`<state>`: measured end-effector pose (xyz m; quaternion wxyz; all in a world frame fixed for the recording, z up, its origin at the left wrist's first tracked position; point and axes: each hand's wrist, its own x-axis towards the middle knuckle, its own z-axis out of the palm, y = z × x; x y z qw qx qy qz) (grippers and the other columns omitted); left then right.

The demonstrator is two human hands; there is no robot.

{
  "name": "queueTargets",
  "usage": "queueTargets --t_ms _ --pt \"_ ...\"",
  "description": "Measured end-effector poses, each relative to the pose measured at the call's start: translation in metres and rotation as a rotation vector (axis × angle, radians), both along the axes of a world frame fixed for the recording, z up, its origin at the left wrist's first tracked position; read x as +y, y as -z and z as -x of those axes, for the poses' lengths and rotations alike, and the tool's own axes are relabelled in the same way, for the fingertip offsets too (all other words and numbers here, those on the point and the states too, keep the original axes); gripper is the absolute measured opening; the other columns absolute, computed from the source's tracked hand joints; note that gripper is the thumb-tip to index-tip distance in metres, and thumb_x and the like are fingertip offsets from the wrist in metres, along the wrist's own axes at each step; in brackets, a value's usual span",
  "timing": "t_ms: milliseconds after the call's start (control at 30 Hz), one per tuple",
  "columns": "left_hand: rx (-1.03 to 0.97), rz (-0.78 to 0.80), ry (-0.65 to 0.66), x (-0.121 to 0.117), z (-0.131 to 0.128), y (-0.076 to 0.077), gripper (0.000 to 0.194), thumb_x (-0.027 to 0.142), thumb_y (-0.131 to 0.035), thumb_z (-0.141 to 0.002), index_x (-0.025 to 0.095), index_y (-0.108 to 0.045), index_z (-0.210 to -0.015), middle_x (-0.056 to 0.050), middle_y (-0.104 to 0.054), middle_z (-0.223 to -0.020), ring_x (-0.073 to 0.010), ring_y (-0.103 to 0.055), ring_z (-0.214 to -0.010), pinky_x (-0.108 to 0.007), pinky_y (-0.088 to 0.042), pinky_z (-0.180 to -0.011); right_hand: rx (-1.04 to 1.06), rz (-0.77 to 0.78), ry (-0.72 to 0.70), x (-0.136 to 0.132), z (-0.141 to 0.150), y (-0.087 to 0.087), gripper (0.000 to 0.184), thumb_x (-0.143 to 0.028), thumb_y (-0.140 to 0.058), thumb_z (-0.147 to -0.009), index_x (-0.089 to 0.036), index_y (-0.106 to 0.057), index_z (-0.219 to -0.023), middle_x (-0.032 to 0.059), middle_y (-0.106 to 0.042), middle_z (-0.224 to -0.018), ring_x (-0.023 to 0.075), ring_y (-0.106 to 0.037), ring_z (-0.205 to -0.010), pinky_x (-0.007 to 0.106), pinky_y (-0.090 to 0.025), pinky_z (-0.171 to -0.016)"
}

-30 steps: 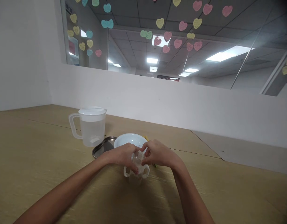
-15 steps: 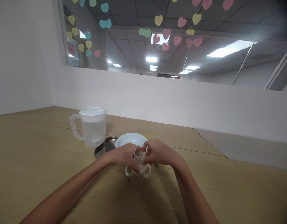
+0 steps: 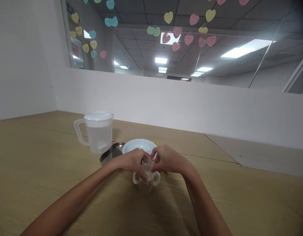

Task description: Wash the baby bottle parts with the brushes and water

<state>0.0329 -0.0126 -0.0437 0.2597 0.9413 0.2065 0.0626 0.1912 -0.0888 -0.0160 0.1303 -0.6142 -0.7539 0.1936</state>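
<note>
A clear baby bottle [image 3: 144,188] with two whitish side handles stands upright on the table in front of me. Its see-through domed cap [image 3: 148,163] is between my hands. My left hand [image 3: 134,162] curves around the cap's left side, thumb down along the front. From the right, my right hand [image 3: 168,160] pinches the cap with thumb and fingers. Part of the bottle's upper body is covered by my left thumb. Whether the cap sits fully on the bottle cannot be made out.
Just behind my hands stands a white bowl [image 3: 139,144], beside a kidney-shaped metal tray [image 3: 107,159]. A lidded plastic jug [image 3: 99,136] is farther left. Something thin and yellow [image 3: 156,143] shows partly behind my right hand. A white wall [image 3: 166,98] closes off the table's back.
The whole view has shifted slightly. Both hands stay on the cap in nearly the same pose, with only a slight movement of the fingers.
</note>
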Motion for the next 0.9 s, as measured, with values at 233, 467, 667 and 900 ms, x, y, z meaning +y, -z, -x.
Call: queueTargets --t_ms 233,467,667,900 --pt "0.016 0.004 -0.015 0.000 -0.001 -0.001 0.037 0.038 -0.077 -0.049 0.018 -0.065 -0.078 0.006 -0.052 -0.060 -0.0089 -0.042 -0.055 -0.019 -0.027 -0.048 0.013 0.020 0.016 -0.002 0.001 0.000 0.026 -0.018 -0.063 -0.061 -0.016 -0.054 -0.085 -0.0023 -0.060 -0.058 0.0115 -0.056 -0.052 0.020 -0.034 -0.045" --pt "0.037 0.009 -0.059 -0.007 -0.001 -0.005 0.034 0.033 -0.076 -0.050 0.019 -0.066 -0.079 0.004 -0.058 -0.066 -0.0114 -0.049 -0.060 -0.020 -0.029 -0.048 -0.105 -0.080 0.061 -0.007 0.009 0.000 0.019 -0.017 -0.062 -0.061 -0.015 -0.055 -0.079 0.0023 -0.064 -0.072 0.0112 -0.056 -0.054 0.021 -0.033 -0.046" --pt "0.020 -0.008 -0.051 -0.009 0.002 -0.004 0.046 0.032 -0.075 -0.053 0.021 -0.062 -0.096 0.003 -0.062 -0.079 -0.0155 -0.055 -0.071 -0.020 -0.033 -0.053 -0.076 -0.032 0.052 -0.006 0.008 0.000 0.024 -0.020 -0.064 -0.061 -0.015 -0.054 -0.082 0.0019 -0.062 -0.075 0.0091 -0.054 -0.050 0.020 -0.033 -0.044" --pt "0.036 -0.081 -0.022 -0.014 0.007 -0.013 0.055 0.033 -0.073 -0.056 0.022 -0.054 -0.106 -0.001 -0.061 -0.095 -0.0195 -0.056 -0.084 -0.023 -0.037 -0.065 -0.131 -0.094 0.075 -0.007 0.011 0.000 0.028 -0.023 -0.067 -0.060 -0.016 -0.059 -0.086 0.0032 -0.063 -0.080 0.0131 -0.055 -0.065 0.021 -0.031 -0.048"
